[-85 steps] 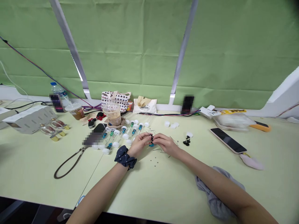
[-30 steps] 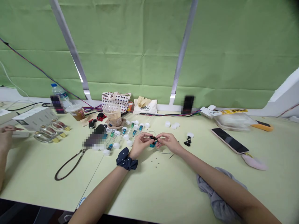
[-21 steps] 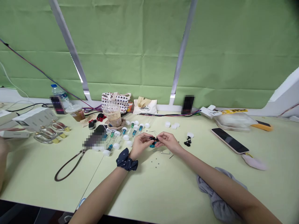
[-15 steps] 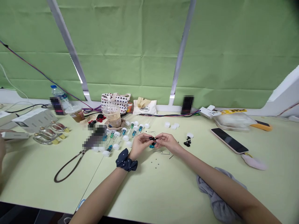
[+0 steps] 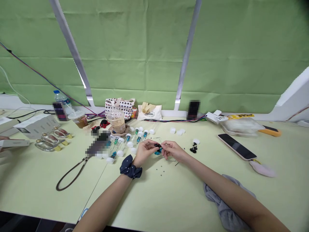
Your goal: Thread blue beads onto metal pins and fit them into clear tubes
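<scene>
**What is in the grip?**
A small black-and-teal assembly (image 5: 158,149), glossy and probably plastic, too small to resolve in detail. It sits at lower centre of the frame, held clear of the tabletop.

**State of the grip?**
Clenched in a fine pinch. The left hand (image 5: 145,153) and right hand (image 5: 174,151) both grasp the assembly between thumbs and fingertips, their fingers nearly meeting.

**Wrist and surface?**
A navy dotted fabric scrunchie (image 5: 130,171) circles the left wrist. The matte pale-green table (image 5: 43,190) runs across the lower frame, with a crumpled grey cloth (image 5: 224,203) under the right forearm.

**Nearest lots?**
Left of the hands, a fanned row of clear slender tubes with teal inserts (image 5: 132,138) lies with white round caps (image 5: 120,153). To the right, glossy black pieces (image 5: 193,149) cluster beside a white cap (image 5: 196,140). Tiny dark beads (image 5: 160,170) are scattered below the hands.

**Further off?**
A smartphone (image 5: 235,150) lies face up at right. A clear plastic cup (image 5: 117,121) stands upper centre. Another person's hand (image 5: 3,138) shows at the far left edge.
</scene>
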`<move>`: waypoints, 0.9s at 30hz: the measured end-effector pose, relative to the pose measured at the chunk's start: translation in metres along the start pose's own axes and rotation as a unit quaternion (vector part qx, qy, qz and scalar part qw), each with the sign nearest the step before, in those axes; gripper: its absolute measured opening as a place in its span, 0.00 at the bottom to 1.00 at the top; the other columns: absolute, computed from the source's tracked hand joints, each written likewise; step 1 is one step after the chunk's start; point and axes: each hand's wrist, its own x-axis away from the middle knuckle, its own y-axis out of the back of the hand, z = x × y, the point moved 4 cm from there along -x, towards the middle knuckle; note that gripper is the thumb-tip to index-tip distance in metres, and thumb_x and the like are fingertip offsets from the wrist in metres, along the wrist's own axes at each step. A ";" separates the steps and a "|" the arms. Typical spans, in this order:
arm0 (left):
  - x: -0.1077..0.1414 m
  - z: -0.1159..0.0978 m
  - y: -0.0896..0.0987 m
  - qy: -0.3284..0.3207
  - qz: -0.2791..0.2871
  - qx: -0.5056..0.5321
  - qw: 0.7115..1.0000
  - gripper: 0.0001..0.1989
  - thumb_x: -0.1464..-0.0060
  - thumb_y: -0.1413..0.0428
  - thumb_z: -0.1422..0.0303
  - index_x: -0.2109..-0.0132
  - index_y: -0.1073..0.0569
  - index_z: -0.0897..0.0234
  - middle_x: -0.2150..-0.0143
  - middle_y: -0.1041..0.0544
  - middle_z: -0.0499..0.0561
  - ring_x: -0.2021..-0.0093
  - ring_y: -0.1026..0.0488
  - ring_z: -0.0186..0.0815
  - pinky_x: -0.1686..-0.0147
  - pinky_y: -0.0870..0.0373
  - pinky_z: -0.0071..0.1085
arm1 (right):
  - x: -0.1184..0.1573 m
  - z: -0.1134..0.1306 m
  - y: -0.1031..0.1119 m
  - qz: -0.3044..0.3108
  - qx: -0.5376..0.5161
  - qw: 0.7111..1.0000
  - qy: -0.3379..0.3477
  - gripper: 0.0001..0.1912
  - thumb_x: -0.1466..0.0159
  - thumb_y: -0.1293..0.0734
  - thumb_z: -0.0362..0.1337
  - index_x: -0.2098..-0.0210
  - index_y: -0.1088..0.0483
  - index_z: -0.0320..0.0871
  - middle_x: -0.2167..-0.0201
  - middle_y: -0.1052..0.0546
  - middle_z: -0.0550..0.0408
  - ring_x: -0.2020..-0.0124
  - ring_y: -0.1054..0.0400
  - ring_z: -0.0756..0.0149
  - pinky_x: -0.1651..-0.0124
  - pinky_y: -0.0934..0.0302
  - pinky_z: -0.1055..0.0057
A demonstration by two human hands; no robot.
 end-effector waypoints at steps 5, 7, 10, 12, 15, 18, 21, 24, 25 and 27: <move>0.001 0.000 -0.004 0.014 0.025 0.021 0.999 0.16 0.60 0.35 0.67 0.64 0.28 0.69 0.63 0.22 0.55 0.63 0.24 0.38 0.58 0.28 0.36 | -0.002 -0.005 0.003 -0.024 -0.014 1.000 0.005 0.21 0.46 0.33 0.52 0.72 0.30 0.37 0.78 0.31 0.56 0.83 0.42 0.76 0.80 0.42 0.75; 0.002 0.000 -0.005 0.018 0.029 0.012 0.999 0.16 0.60 0.35 0.67 0.64 0.28 0.69 0.63 0.22 0.56 0.63 0.24 0.38 0.58 0.28 0.36 | -0.003 -0.006 0.003 -0.026 -0.031 0.999 0.006 0.20 0.47 0.32 0.52 0.70 0.31 0.38 0.79 0.32 0.58 0.83 0.45 0.77 0.82 0.44 0.76; 0.002 0.002 -0.006 0.019 0.032 0.001 0.999 0.16 0.60 0.36 0.67 0.63 0.28 0.70 0.61 0.22 0.58 0.61 0.24 0.40 0.58 0.29 0.37 | -0.003 -0.007 0.001 -0.025 -0.051 0.998 -0.008 0.21 0.45 0.35 0.53 0.65 0.33 0.41 0.82 0.33 0.60 0.86 0.49 0.79 0.84 0.49 0.78; 0.002 0.003 -0.005 0.015 0.027 -0.002 1.000 0.16 0.59 0.36 0.67 0.63 0.28 0.70 0.61 0.23 0.58 0.61 0.24 0.40 0.58 0.29 0.37 | -0.002 -0.006 0.000 -0.025 -0.058 0.998 -0.015 0.21 0.44 0.35 0.53 0.63 0.35 0.42 0.82 0.33 0.61 0.86 0.51 0.79 0.84 0.50 0.79; 0.001 0.003 -0.002 0.007 0.011 -0.005 1.000 0.15 0.59 0.36 0.67 0.63 0.28 0.69 0.62 0.23 0.56 0.64 0.24 0.37 0.60 0.28 0.35 | 0.000 -0.001 -0.003 -0.011 -0.059 0.998 0.004 0.20 0.47 0.31 0.49 0.62 0.37 0.43 0.80 0.31 0.61 0.85 0.47 0.79 0.81 0.46 0.78; 0.000 0.001 0.000 0.000 0.001 -0.008 1.000 0.14 0.59 0.36 0.68 0.64 0.27 0.68 0.63 0.23 0.55 0.65 0.24 0.36 0.61 0.28 0.33 | 0.000 0.001 -0.005 0.012 -0.052 0.998 0.023 0.20 0.49 0.29 0.45 0.62 0.38 0.44 0.78 0.28 0.60 0.83 0.44 0.77 0.78 0.42 0.76; 0.001 -0.002 -0.001 0.000 0.001 -0.003 1.000 0.14 0.60 0.35 0.67 0.65 0.27 0.68 0.63 0.23 0.55 0.64 0.24 0.37 0.60 0.28 0.34 | -0.001 -0.003 -0.004 0.021 -0.037 0.999 0.003 0.19 0.44 0.34 0.51 0.67 0.37 0.42 0.80 0.28 0.58 0.86 0.44 0.77 0.79 0.41 0.74; 0.003 -0.002 -0.007 0.014 0.023 0.006 1.000 0.15 0.61 0.35 0.67 0.65 0.27 0.68 0.63 0.23 0.55 0.64 0.24 0.38 0.59 0.28 0.35 | -0.004 -0.007 -0.001 -0.003 -0.016 1.000 -0.014 0.22 0.45 0.35 0.55 0.70 0.34 0.40 0.81 0.29 0.57 0.86 0.42 0.76 0.81 0.42 0.75; 0.004 -0.002 -0.009 0.018 0.032 0.006 0.999 0.15 0.61 0.35 0.67 0.65 0.27 0.68 0.64 0.23 0.55 0.64 0.24 0.38 0.59 0.28 0.35 | -0.004 -0.007 0.000 -0.015 -0.013 1.000 -0.013 0.22 0.47 0.34 0.55 0.71 0.33 0.39 0.81 0.30 0.58 0.85 0.42 0.76 0.81 0.42 0.76; 0.005 -0.001 -0.011 0.022 0.043 0.000 0.999 0.16 0.61 0.35 0.67 0.64 0.27 0.68 0.64 0.23 0.55 0.65 0.24 0.39 0.61 0.28 0.35 | -0.003 -0.006 0.000 -0.033 -0.018 0.999 -0.008 0.22 0.49 0.31 0.53 0.71 0.33 0.39 0.81 0.32 0.59 0.84 0.44 0.77 0.81 0.42 0.77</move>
